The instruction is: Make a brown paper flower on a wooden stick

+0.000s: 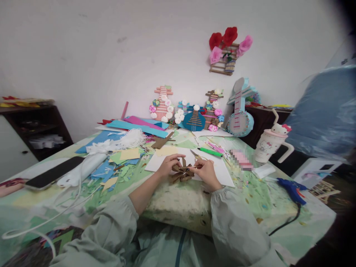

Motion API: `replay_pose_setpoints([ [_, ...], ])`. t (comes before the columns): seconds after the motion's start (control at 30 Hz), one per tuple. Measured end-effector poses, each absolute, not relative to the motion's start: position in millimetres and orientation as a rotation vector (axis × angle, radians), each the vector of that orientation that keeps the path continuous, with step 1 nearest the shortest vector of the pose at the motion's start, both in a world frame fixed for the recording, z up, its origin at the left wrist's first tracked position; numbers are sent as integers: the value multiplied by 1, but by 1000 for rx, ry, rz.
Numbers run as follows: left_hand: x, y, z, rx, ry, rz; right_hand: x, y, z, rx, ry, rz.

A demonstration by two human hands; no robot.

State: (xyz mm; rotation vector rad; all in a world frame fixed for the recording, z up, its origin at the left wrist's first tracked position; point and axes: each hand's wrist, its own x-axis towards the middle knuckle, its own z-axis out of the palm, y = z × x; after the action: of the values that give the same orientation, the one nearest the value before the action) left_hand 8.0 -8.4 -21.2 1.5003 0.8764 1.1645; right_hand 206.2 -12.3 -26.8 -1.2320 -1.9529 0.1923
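Observation:
Between my two hands is a brown paper flower (182, 175) with several looped petals, held over the near edge of a white sheet (222, 170). My left hand (170, 165) has its fingers closed on the flower's upper left petals. From the other side, my right hand (205, 172) pinches the flower near its centre, fingers bent. Just beyond the right hand lie gold-handled scissors (198, 155), partly hidden by that hand. A green marker (210, 152) rests behind them on the sheet.
Paper scraps (122, 174), a power strip (83, 168) with a white cable and a black phone (54, 172) lie on the left. A blue glue gun (292, 189) and a tumbler (268, 146) stand right. Paper instruments (194, 120) line the wall. Another person's hand (12, 186) rests far left.

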Motion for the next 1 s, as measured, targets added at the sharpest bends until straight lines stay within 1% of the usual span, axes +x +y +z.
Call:
replay_pose_setpoints([
  [0.17, 4, 0, -30, 1248, 647, 839, 206, -12, -28, -1217, -1868, 347],
  [0.23, 3, -1, -31, 1241, 595, 800, 206, -12, -27, -1201, -1860, 370],
  [0.37, 6, -6, -31, 1264, 583, 876, 206, -13, -27, -1172, -1854, 384],
  [0.6, 12, -11, -31, 1180, 597, 892, 205, -13, -27, -1160, -1846, 376],
  [1.0, 18, -9, -37, 1153, 555, 967, 205, -14, -29, -1181, -1873, 270],
])
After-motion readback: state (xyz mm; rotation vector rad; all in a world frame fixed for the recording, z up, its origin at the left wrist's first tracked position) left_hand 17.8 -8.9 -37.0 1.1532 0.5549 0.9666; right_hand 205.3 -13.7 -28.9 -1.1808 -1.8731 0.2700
